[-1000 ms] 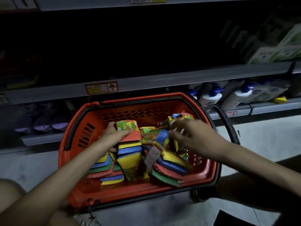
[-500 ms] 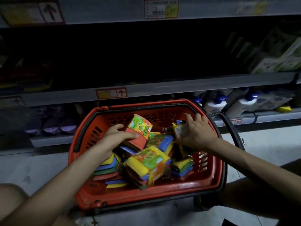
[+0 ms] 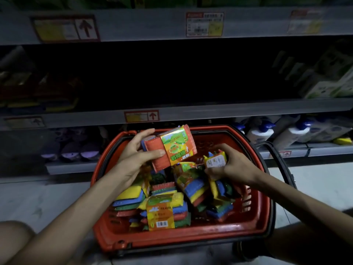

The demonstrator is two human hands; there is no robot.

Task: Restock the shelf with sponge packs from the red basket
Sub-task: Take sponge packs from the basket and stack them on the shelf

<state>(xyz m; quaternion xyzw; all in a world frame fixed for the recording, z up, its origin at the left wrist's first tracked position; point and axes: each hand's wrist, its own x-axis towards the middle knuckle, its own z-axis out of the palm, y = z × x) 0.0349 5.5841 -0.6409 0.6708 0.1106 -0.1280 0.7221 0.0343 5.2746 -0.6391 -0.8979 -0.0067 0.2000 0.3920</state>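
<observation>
The red basket (image 3: 181, 238) sits on the floor (image 3: 34, 197) right in front of the shelf (image 3: 238, 109), and it's stuffed with sponge packs (image 3: 165, 211) in yellow, blue, green and red, lying every which way; the left hand (image 3: 136, 156) grips an orange-red pack (image 3: 172, 148) by its left end, thumb across the front and fingers behind, holding it tilted above the basket's back rim with the green-yellow label facing us; the right hand (image 3: 234, 167) is curled round a white-label pack (image 3: 215, 159), just above the heap on the right side of the basket, so both hands have hold of something; the basket's black handle (image 3: 281, 165) lies folded down on the right; the shelf bay behind is really dark, honestly can't make out what's in the middle of it; white bottles with blue caps (image 3: 261, 131) stand on the bottom shelf off to the right; a red-framed arrow tag (image 3: 141, 116) is stuck on the shelf edge just above the basket.
</observation>
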